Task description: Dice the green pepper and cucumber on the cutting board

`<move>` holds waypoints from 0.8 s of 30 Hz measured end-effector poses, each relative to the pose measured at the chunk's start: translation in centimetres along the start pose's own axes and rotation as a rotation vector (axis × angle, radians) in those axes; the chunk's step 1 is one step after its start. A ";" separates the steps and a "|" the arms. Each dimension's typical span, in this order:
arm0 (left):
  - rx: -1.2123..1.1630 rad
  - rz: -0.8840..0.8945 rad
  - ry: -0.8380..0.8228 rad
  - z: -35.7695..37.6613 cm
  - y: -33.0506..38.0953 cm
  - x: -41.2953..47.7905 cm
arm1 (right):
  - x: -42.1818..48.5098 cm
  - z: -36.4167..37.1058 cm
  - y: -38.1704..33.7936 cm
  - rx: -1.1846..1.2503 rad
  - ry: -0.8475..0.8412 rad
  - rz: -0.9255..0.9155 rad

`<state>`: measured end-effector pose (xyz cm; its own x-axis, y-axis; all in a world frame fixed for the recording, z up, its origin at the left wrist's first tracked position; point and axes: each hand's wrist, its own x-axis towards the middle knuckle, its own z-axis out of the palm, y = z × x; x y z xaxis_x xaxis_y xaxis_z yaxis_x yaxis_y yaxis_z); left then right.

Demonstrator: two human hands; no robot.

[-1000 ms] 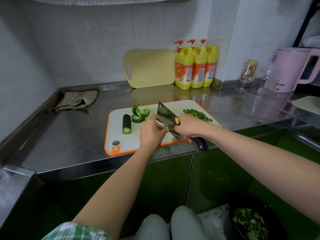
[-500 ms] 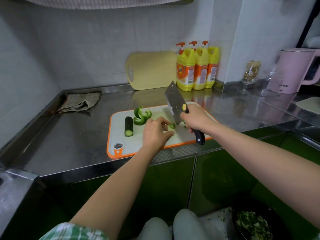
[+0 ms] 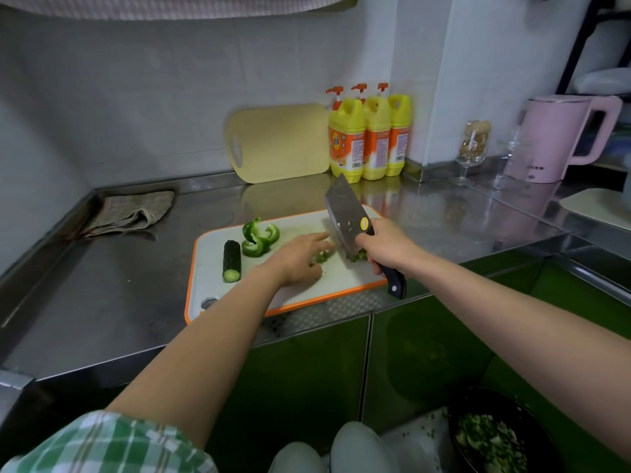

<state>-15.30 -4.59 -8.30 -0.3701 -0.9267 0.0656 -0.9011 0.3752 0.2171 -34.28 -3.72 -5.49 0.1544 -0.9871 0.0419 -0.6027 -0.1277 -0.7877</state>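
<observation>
- A dark bowl (image 3: pixel 491 438) of chopped greens is sitting low down, in front of the green cabinet doors and beside the person's knees.
- A green plaid sleeve (image 3: pixel 102 445) is showing at the near edge, on the left arm.
- The white cutting board (image 3: pixel 211 278) with its orange rim is lying at the front edge of the steel counter (image 3: pixel 102 295).
- The right hand (image 3: pixel 386 244) is gripping the cleaver (image 3: pixel 341 216) with its fingers wrapped around the dark handle. The blade is tilting up and away, and its lower corner is resting among the diced pepper bits (image 3: pixel 322 257) on the board.
- The left hand (image 3: pixel 297 257) is lying palm down over the board with its fingers stretched out and apart. It is holding nothing, and its fingertips are reaching to the diced bits.
- The cucumber (image 3: pixel 231 261) stub is lying on the left part of the board, with its cut end facing the near edge.
- The curled green pepper pieces (image 3: pixel 259 237) are sitting just beside it, further back on the board.
- A crumpled cloth (image 3: pixel 133 213) is lying at the counter's back left.
- A yellow board (image 3: pixel 280 141) is leaning against the tiled wall, and three yellow bottles (image 3: pixel 368 138) are standing next to it.
- A stemmed glass (image 3: pixel 473 148) and a pink kettle (image 3: pixel 560 138) are standing off to the right.
</observation>
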 end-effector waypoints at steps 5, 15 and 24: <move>0.022 0.000 0.029 -0.7 -0.5 0.5 | 0.1 -0.1 0.5 -0.004 -0.022 0.004; 0.096 0.012 0.160 -0.7 0.0 -0.9 | -0.9 0.0 -0.1 -0.136 -0.092 -0.031; 0.048 0.005 0.155 -0.4 0.1 -1.6 | -1.4 0.0 -0.6 -0.168 -0.133 -0.015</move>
<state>-14.66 -3.09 -7.96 -0.3388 -0.9154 0.2172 -0.9105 0.3772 0.1695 -34.09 -2.23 -5.07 0.2599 -0.9649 -0.0376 -0.7197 -0.1676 -0.6737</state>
